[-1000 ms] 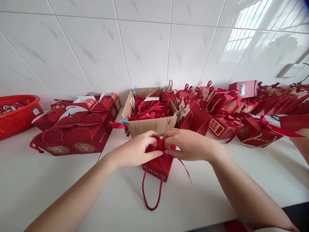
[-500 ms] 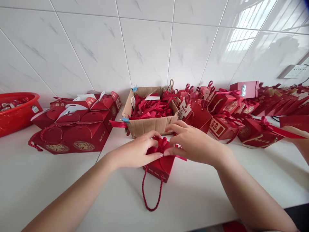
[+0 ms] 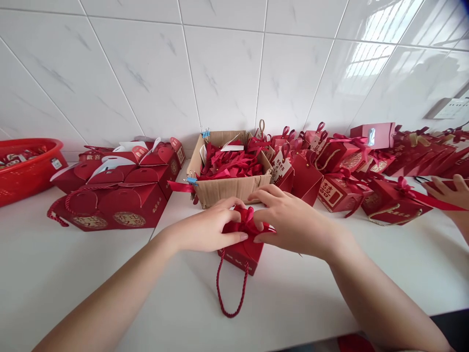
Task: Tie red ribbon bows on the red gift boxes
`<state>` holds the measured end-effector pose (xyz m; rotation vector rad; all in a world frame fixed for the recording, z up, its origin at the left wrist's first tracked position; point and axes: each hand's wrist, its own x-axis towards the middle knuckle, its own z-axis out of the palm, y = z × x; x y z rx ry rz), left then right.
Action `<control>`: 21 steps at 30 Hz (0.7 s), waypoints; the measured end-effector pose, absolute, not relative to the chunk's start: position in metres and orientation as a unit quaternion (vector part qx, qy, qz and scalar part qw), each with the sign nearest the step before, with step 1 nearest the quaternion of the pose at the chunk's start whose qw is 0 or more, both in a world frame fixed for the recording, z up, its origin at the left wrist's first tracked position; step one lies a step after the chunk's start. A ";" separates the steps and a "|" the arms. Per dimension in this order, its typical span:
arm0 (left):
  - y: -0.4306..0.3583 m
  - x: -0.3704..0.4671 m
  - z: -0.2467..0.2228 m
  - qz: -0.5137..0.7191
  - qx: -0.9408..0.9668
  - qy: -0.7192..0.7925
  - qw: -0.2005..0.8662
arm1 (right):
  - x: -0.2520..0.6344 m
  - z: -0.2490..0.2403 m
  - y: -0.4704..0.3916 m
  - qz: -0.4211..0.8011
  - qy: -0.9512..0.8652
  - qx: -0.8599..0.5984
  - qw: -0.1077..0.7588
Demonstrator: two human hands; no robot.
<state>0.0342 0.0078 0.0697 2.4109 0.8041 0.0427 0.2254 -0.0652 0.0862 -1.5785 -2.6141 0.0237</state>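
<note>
A small red gift box (image 3: 238, 259) stands on the white table before me, its twisted cord handle (image 3: 231, 313) drooping toward me. On its lid is a red ribbon bow (image 3: 249, 215). My left hand (image 3: 210, 225) grips the bow from the left, thumb at its knot and fingers curled behind. From the right, my right hand (image 3: 289, 220) has its bent fingers and thumb around the ribbon on that side; the exact pinch is partly hidden. Just behind both hands is a cardboard box (image 3: 230, 190) full of red ribbons (image 3: 234, 164).
Red gift boxes (image 3: 120, 205) with cord handles sit at left, beside a red plastic basin (image 3: 32, 171). Many ribboned boxes (image 3: 339, 190) crowd the right side along the tiled wall (image 3: 223, 73). Another person's hand (image 3: 450, 193) rests on a red box at far right.
My right thumb has moved slightly right, away from the knot, and the ribbon tail at right has drawn in. At far right, the other person's hand has shifted up onto a red box.
</note>
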 end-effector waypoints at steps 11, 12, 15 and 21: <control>0.011 0.034 0.069 0.014 0.912 0.302 0.278 | 0.222 0.081 -0.068 0.090 -0.848 -0.519 0.060; 0.011 0.034 0.069 0.016 0.913 0.300 0.276 | 0.221 0.081 -0.068 0.098 -0.841 -0.527 0.074; 0.011 0.034 0.069 0.024 0.918 0.290 0.271 | 0.216 0.081 -0.073 0.110 -0.824 -0.543 0.123; 0.012 0.034 0.071 0.012 0.922 0.280 0.266 | 0.226 0.088 -0.075 0.151 -0.841 -0.510 0.103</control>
